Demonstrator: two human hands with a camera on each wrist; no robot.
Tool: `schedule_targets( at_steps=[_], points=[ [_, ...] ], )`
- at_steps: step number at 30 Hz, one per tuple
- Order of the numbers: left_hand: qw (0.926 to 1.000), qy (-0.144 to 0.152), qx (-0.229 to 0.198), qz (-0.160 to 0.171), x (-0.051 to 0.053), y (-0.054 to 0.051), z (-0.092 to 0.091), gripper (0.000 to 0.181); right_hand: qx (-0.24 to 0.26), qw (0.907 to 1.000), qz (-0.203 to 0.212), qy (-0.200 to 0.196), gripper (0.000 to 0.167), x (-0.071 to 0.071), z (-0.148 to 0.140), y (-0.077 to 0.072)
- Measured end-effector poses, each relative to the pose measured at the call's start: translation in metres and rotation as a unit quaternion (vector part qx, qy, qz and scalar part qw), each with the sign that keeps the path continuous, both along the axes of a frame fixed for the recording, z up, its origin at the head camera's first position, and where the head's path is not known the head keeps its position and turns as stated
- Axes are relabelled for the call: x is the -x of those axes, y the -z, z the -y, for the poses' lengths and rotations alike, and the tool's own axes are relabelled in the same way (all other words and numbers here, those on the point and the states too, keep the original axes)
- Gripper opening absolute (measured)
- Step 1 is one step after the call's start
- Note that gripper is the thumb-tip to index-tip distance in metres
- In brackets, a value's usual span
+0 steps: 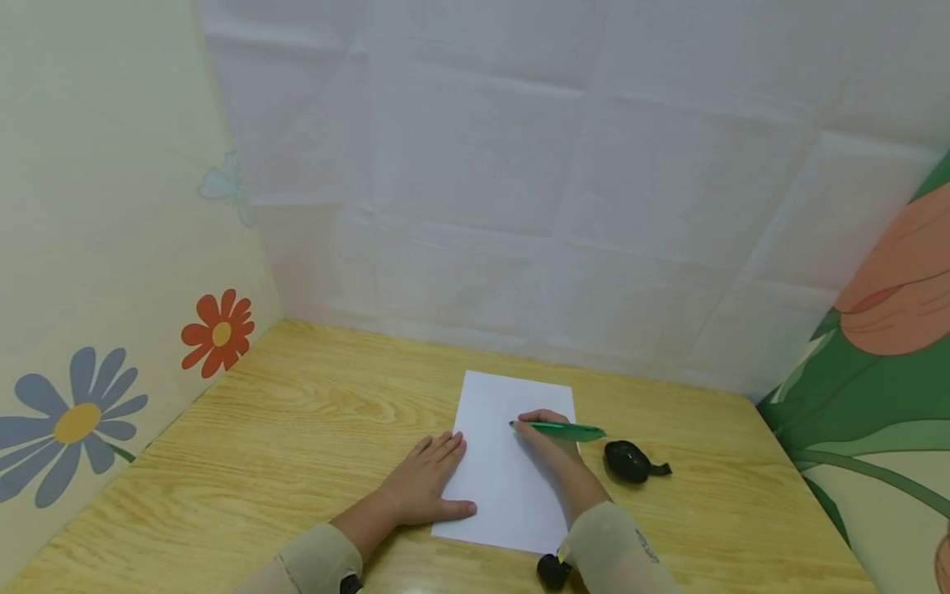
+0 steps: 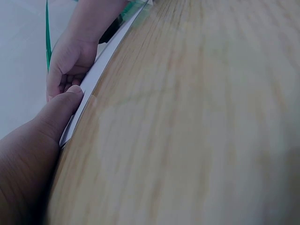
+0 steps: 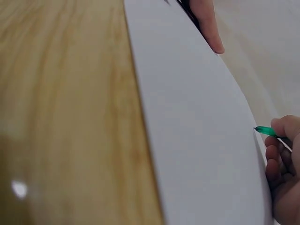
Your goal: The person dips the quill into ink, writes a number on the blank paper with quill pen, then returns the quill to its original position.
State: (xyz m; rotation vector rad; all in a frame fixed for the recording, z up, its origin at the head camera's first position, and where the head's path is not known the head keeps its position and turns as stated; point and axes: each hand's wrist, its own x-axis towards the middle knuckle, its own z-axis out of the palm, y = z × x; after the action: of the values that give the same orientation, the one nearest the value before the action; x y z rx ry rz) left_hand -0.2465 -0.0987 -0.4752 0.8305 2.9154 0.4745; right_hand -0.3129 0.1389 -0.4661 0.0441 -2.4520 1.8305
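The left sleeve (image 1: 315, 559) and right sleeve (image 1: 612, 540) were beige, ending at the wrists; left hand (image 1: 425, 488) and right hand (image 1: 555, 455) were bare. A dark marking (image 1: 646, 545), too small to read, ran along the right sleeve's right side. A black piece (image 1: 350, 584) showed at the left cuff.

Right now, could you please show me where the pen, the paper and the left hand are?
Pen (image 1: 567, 431): head view, on its green barrel.
Paper (image 1: 501, 466): head view, on its bare middle.
Left hand (image 1: 426, 487): head view, on its back.
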Motion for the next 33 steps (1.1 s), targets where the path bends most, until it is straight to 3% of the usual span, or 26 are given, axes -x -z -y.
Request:
schedule_targets(
  at_steps=[20,33],
  points=[
    [0.9999,0.002,0.006,-0.013,0.0016,0.0031,0.0005,0.1,-0.003,0.9998,0.004,-0.021,0.018,0.0005,0.0018,0.002],
    [0.9999,0.0,0.001,-0.011,0.0014,0.0024,0.0008,0.1,-0.052,0.998,0.016,-0.032,0.016,-0.0023,0.0026,-0.001]
  ],
)
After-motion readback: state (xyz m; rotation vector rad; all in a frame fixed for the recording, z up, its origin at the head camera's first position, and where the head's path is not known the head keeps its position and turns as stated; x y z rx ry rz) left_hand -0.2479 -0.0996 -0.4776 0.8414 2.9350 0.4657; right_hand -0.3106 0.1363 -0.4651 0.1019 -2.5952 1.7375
